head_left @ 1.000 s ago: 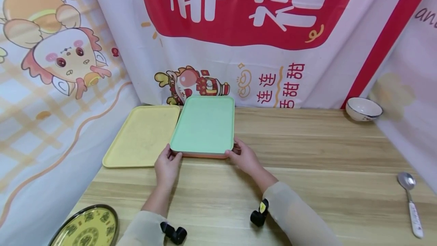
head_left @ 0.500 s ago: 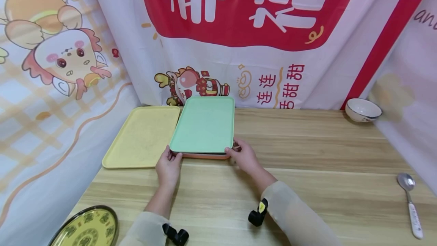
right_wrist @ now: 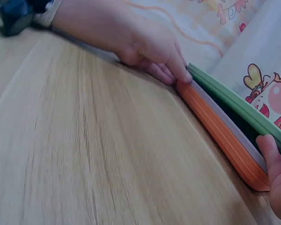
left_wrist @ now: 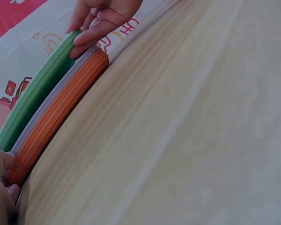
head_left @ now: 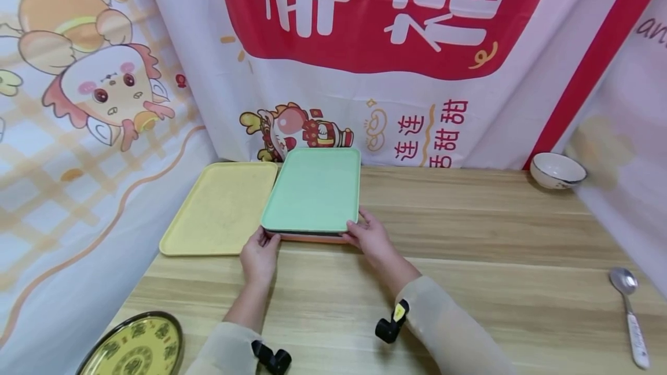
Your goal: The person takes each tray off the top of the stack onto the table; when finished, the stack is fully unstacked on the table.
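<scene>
A green tray (head_left: 312,190) lies on top of a stack, above a thin grey layer and an orange tray (head_left: 312,238), at the back of the wooden table (head_left: 469,282). My left hand (head_left: 267,238) pinches the green tray's near left corner. My right hand (head_left: 355,229) grips its near right corner. In the left wrist view the green tray's rim (left_wrist: 37,96) stands slightly off the orange tray (left_wrist: 61,119), with the right hand's fingers (left_wrist: 91,35) curled on it. In the right wrist view the left hand's fingers (right_wrist: 178,70) press at the corner of the green tray (right_wrist: 234,101).
A yellow tray (head_left: 221,207) lies beside the stack on the left. A white bowl (head_left: 556,170) stands at the back right, and a spoon (head_left: 629,314) lies at the right edge. A round patterned plate (head_left: 132,346) sits at the near left corner. Printed cloth hangs behind and at both sides.
Both hands have shifted slightly at the green tray's near corners. Its near edge has come up a little, and a dark gap shows above the orange tray.
</scene>
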The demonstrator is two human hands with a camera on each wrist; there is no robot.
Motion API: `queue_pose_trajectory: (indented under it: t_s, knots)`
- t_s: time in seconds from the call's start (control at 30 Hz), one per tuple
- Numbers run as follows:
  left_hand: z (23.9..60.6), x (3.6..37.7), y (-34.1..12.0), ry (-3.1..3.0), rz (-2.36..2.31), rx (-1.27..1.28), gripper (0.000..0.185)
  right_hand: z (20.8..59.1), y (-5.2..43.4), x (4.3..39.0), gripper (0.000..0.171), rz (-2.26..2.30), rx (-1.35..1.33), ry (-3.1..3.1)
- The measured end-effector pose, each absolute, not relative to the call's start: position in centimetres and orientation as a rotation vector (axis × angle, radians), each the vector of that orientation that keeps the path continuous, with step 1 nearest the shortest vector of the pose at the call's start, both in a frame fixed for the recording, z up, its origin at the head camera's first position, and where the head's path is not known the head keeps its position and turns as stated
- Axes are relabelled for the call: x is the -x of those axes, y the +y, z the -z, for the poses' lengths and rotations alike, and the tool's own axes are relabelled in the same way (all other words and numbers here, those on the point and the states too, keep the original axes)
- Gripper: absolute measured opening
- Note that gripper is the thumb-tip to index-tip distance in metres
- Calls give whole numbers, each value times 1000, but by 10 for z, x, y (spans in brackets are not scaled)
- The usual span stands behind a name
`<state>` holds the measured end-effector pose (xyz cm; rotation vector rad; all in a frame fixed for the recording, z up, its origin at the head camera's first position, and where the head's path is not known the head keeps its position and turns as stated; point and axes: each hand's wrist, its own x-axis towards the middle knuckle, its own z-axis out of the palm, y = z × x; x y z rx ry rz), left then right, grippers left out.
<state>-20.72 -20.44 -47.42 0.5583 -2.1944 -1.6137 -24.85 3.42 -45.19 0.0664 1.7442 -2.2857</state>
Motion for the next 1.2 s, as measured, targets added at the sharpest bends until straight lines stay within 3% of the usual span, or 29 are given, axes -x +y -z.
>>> queue_pose_trajectory:
  t_s: [0.4,0.93,1.2]
  knots:
    - [471,207,-202,-2194,1590,-548,51,435,57,244,64,2445,-97,1624]
    - [474,208,-204,-2159,1576,-556,48,418,154,229,63,2489,141,1675]
    - [472,206,-202,-2133,1552,-561,47,430,205,221,42,2599,257,1560]
